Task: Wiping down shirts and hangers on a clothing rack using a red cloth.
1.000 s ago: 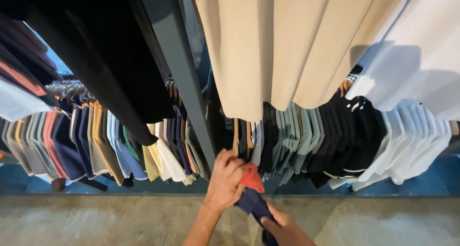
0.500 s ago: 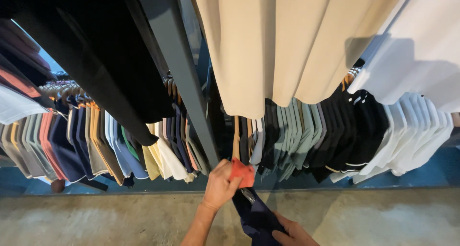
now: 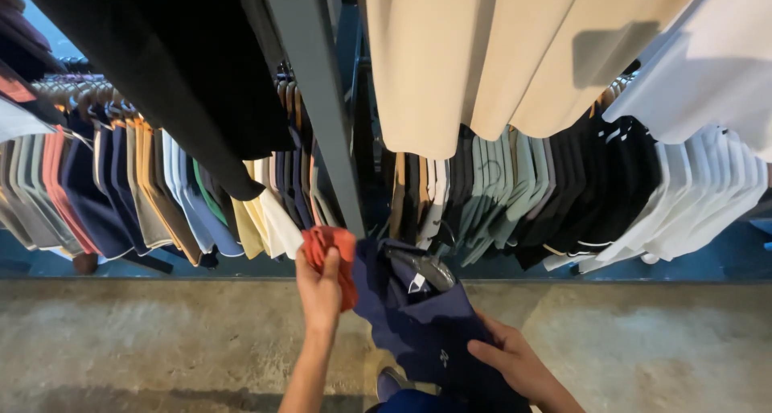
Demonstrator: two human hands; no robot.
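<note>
**Clothing rack, lower rail: two hands on two garments**

Far left of the left hand: a row of hanging shirts [image 3: 121,196] in grey, salmon, navy, tan and pale blue, packed close on hangers. Above them hangs a long black garment [image 3: 185,83], its hem falling toward the left hand.

Just left of and above the left hand: cream and yellow shirts [image 3: 265,220], their lower edges near the orange cloth.

Left hand [image 3: 320,288]: raised, fingers closed around a bunched orange cloth [image 3: 334,248], which sits at the fingertips and trails down the hand's right side. The cloth touches the navy garment beside it.

Above the left hand: a grey metal post [image 3: 322,107] running diagonally upward.

Between the hands: a navy shirt [image 3: 418,316] on a black hanger [image 3: 422,264], held away from the rail, collar upward, a white label visible at the neck.

Right hand [image 3: 515,361]: low, just right of the navy shirt, fingers curled onto its lower fabric and gripping it.

Above the right hand: long beige garments [image 3: 482,59] on an upper rail; behind them sage green, black and dark shirts [image 3: 547,196].

Far right of the right hand: white shirts [image 3: 700,196] in a close row.

Beneath both hands: a bare concrete floor [image 3: 145,341].
</note>
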